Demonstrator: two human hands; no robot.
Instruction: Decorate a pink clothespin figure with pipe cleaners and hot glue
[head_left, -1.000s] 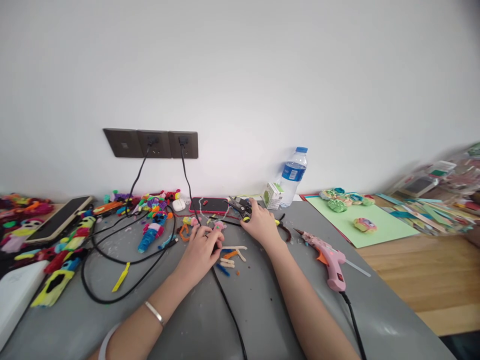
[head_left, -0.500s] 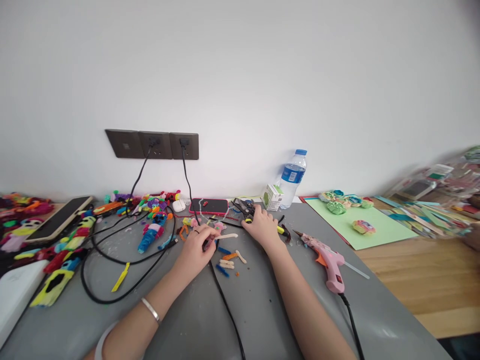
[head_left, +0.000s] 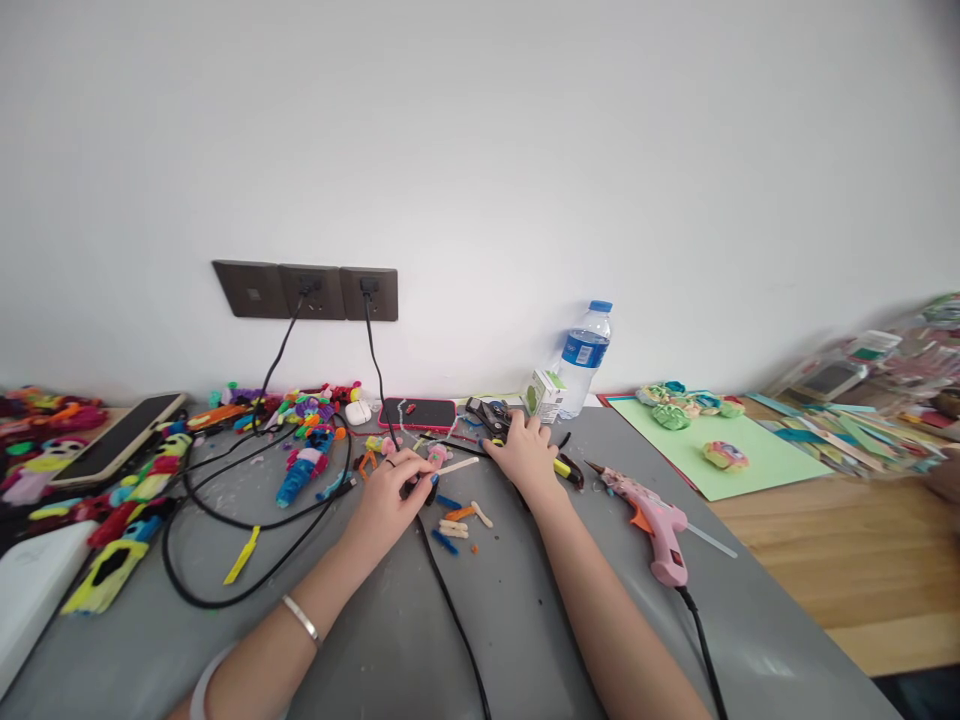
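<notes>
My left hand is closed in a pinch on a cream pipe-cleaner piece that sticks out to the right just above the grey mat. My right hand lies closed over black pliers with yellow grips, whose jaws point left past the fingers. Short cut pieces in orange, blue and cream lie on the mat between my two hands. A small pink fuzzy figure sits right by my left fingertips.
A pink glue gun lies right of my right arm, its cord trailing off the front. Black cables loop from wall sockets. A red-cased phone, water bottle, small carton, green paper sheet and colourful fuzzy figures surround the mat.
My left hand picked the cream piece up off the mat and drew it up toward the pliers. My right hand shifted slightly right along the pliers.
</notes>
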